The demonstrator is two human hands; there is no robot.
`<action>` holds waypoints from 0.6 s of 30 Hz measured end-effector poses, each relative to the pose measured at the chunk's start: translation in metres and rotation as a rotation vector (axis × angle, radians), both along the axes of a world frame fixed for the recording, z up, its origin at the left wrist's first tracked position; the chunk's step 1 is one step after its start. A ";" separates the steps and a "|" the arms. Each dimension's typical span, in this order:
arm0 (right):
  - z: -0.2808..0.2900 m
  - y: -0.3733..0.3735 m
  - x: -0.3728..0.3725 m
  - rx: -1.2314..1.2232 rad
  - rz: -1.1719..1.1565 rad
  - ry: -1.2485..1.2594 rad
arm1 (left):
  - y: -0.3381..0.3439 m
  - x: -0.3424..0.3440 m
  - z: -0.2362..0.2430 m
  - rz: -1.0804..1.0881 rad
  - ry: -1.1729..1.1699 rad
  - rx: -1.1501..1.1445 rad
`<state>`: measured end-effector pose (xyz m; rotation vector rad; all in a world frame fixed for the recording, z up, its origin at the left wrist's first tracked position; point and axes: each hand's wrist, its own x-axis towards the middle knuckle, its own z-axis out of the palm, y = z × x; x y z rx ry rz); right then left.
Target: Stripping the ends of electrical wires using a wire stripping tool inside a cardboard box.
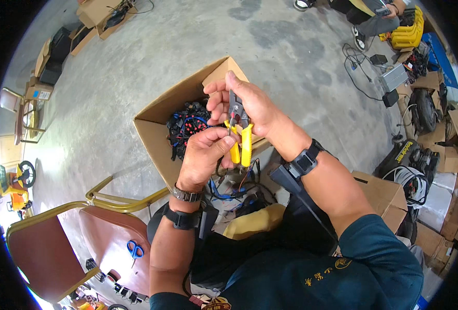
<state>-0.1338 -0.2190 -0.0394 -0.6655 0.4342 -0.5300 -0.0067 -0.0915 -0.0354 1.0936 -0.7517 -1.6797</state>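
My right hand (253, 106) grips the dark metal head of yellow-handled wire pliers (246, 139), the handles pointing down toward me. My left hand (204, 157), lower and to the left, pinches a thin wire (229, 129) beside the handles, with a small red piece near the jaws. Both hands are over an open cardboard box (156, 147) holding a tangle of dark wires and red connectors (185, 129). More blue and black cables (229, 188) hang below the box, near my lap.
Pink chairs (45, 248) stand at lower left, blue-handled scissors (134, 249) on one seat. Cartons (373, 194), coiled cables (415, 181) and a tire (423, 111) line the right. Another person's leg and hand (381, 23) show at upper right. Boxes (92, 13) lie at upper left.
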 end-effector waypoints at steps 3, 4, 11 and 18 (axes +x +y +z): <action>0.009 0.008 0.003 -0.102 -0.012 0.179 | 0.003 0.004 -0.004 0.107 -0.103 -0.012; 0.009 0.009 0.001 -0.112 0.010 0.172 | 0.002 0.006 -0.004 0.189 -0.057 -0.033; 0.001 0.004 0.000 -0.412 0.060 0.360 | -0.002 0.012 -0.004 0.300 -0.047 -0.008; 0.002 0.013 0.007 -0.509 0.092 0.396 | 0.000 0.022 -0.004 0.429 0.186 -0.018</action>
